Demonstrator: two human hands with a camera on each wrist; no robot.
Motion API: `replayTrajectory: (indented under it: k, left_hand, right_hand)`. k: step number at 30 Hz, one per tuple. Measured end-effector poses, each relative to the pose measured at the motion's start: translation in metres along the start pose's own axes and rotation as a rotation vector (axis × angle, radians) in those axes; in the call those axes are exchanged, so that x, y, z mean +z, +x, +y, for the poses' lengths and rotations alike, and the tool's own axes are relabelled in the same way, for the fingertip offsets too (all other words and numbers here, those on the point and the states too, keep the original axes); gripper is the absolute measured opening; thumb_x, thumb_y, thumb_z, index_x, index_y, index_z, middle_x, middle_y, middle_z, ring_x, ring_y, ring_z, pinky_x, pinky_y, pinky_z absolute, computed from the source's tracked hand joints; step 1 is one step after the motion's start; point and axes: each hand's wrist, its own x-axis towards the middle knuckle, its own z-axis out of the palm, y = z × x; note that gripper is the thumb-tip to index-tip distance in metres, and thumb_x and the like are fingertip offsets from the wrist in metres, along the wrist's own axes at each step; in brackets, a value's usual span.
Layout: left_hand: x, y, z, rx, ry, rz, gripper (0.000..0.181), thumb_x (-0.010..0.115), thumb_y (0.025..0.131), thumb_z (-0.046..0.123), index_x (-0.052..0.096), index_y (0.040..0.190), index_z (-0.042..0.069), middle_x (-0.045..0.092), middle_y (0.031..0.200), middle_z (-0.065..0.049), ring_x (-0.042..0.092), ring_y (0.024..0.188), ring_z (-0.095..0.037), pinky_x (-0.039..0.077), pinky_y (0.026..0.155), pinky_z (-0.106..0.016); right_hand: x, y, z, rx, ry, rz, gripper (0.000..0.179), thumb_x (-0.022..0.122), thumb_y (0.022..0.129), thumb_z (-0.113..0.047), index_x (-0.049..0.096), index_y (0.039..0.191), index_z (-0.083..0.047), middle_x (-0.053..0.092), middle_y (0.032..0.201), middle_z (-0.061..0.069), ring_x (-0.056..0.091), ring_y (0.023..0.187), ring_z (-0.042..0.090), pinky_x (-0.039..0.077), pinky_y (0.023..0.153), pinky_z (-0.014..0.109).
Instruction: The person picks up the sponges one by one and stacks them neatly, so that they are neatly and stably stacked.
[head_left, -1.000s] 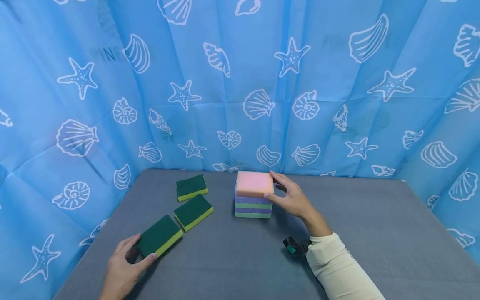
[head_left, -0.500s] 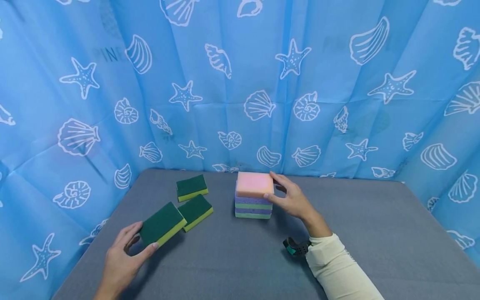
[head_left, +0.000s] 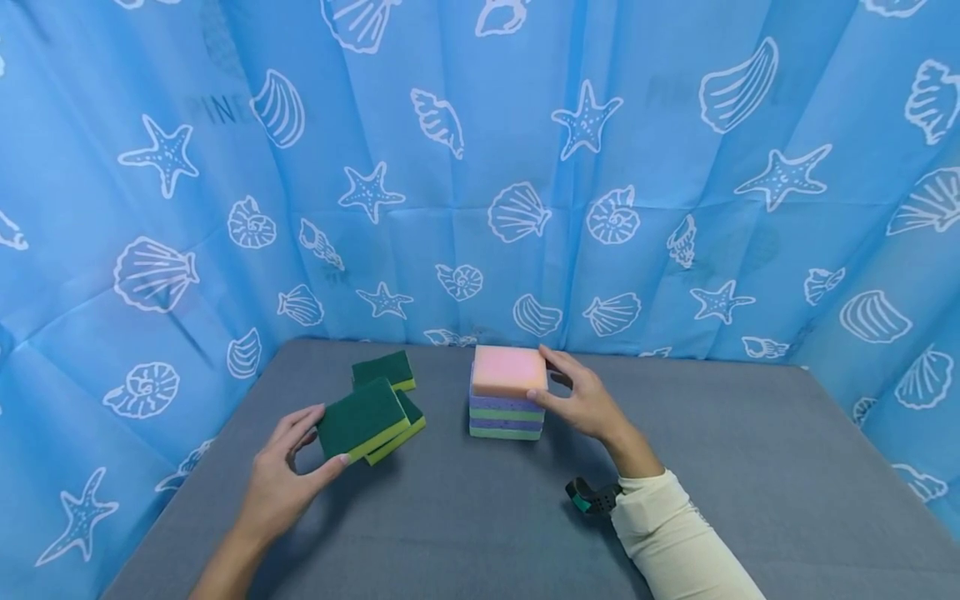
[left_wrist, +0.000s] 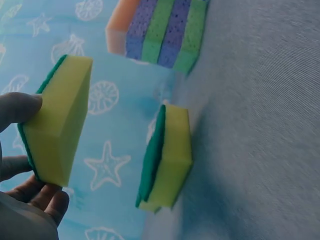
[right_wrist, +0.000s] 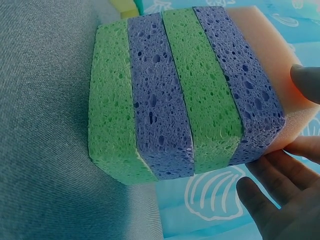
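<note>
Perhaps a booth — seashell curtain

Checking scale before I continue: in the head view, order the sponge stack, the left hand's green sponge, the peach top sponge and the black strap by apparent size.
1. Sponge stack
2. Green sponge, peach sponge: too close to rank
3. Black strap

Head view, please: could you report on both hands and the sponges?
Left hand: holding green-topped sponge, raised. Right hand: holding peach sponge atop stack. Raised sponge partly hides two other sponges.
</note>
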Motion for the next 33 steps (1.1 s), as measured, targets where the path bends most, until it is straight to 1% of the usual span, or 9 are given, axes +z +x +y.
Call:
replayTrajectory:
  k: [1,3,6,7,14,20,25,28,33]
  left_hand:
    - [0.001,0.002,0.001,0.01,-0.005,-0.01,0.067,0.075,0.086,0.015,0.044,0.145,0.007,0.041,0.138,-0.015,0.041,0.124,-0.03,0.035,0.102,-0.032]
    - [0.002,0.007,0.012,0.004,-0.039,-0.024,0.067,0.075,0.086,0.016,0.044,0.144,0.005,0.041,0.138,-0.015,0.041,0.124,-0.032,0.035,0.102,-0.037]
    - [0.003,0.013,0.023,-0.004,-0.055,-0.042,0.066,0.075,0.086,0.013,0.044,0.142,0.0,0.041,0.138,-0.017,0.041,0.124,-0.035,0.036,0.101,-0.04]
    - [0.002,0.016,0.03,-0.023,-0.054,-0.048,0.067,0.076,0.085,0.013,0.044,0.142,-0.001,0.042,0.138,-0.016,0.042,0.123,-0.035,0.037,0.1,-0.041]
    - [0.008,0.025,0.04,-0.013,-0.143,-0.053,0.068,0.077,0.082,0.004,0.045,0.142,0.0,0.043,0.14,-0.015,0.042,0.127,-0.029,0.036,0.102,-0.044]
    - [0.018,0.035,0.045,0.046,-0.198,-0.05,0.066,0.075,0.083,0.002,0.046,0.142,0.002,0.044,0.139,-0.013,0.043,0.125,-0.022,0.037,0.1,-0.034]
    - [0.031,0.048,0.049,0.061,-0.307,-0.067,0.063,0.073,0.084,0.0,0.047,0.142,0.002,0.044,0.14,-0.015,0.044,0.119,-0.023,0.039,0.095,-0.024]
    - [0.039,0.056,0.053,0.063,-0.35,-0.086,0.063,0.072,0.084,-0.001,0.046,0.142,0.001,0.043,0.14,-0.016,0.045,0.118,-0.024,0.04,0.095,-0.027]
    - [0.05,0.068,0.058,0.086,-0.358,-0.098,0.065,0.073,0.083,-0.003,0.044,0.142,-0.002,0.042,0.141,-0.019,0.044,0.123,-0.028,0.038,0.098,-0.048]
  right_hand:
    - [0.0,0.0,0.0,0.001,0.001,0.001,0.075,0.074,0.087,-0.026,0.037,0.147,-0.001,0.045,0.142,0.017,0.047,0.125,0.034,0.042,0.097,0.048]
    - [0.0,-0.001,0.0,0.003,0.003,0.002,0.075,0.074,0.087,-0.026,0.037,0.147,-0.001,0.044,0.142,0.017,0.047,0.125,0.034,0.042,0.097,0.048]
    - [0.001,-0.001,0.001,0.007,0.008,0.002,0.075,0.074,0.087,-0.027,0.037,0.148,-0.001,0.044,0.143,0.017,0.047,0.125,0.033,0.042,0.097,0.048]
    - [0.001,-0.001,0.001,0.005,0.009,0.001,0.075,0.074,0.087,-0.027,0.037,0.148,-0.001,0.044,0.143,0.017,0.046,0.125,0.034,0.042,0.097,0.048]
    - [0.0,-0.001,0.003,-0.01,0.02,-0.002,0.075,0.074,0.087,-0.025,0.037,0.147,0.0,0.044,0.143,0.017,0.047,0.125,0.034,0.042,0.097,0.049]
    - [-0.001,0.0,0.004,-0.017,0.026,-0.004,0.074,0.073,0.088,-0.024,0.036,0.147,0.0,0.043,0.143,0.018,0.046,0.126,0.033,0.042,0.097,0.049]
    - [-0.001,-0.001,0.003,-0.019,0.025,0.001,0.074,0.074,0.087,-0.022,0.037,0.147,0.0,0.044,0.143,0.018,0.046,0.126,0.033,0.042,0.097,0.049]
    - [-0.001,-0.001,0.002,-0.029,0.029,0.004,0.074,0.074,0.087,-0.021,0.037,0.147,0.002,0.044,0.142,0.019,0.046,0.125,0.035,0.042,0.096,0.05]
    - [0.001,-0.001,0.002,-0.042,0.034,0.005,0.074,0.074,0.087,-0.02,0.036,0.146,0.003,0.044,0.142,0.021,0.046,0.125,0.036,0.042,0.096,0.051]
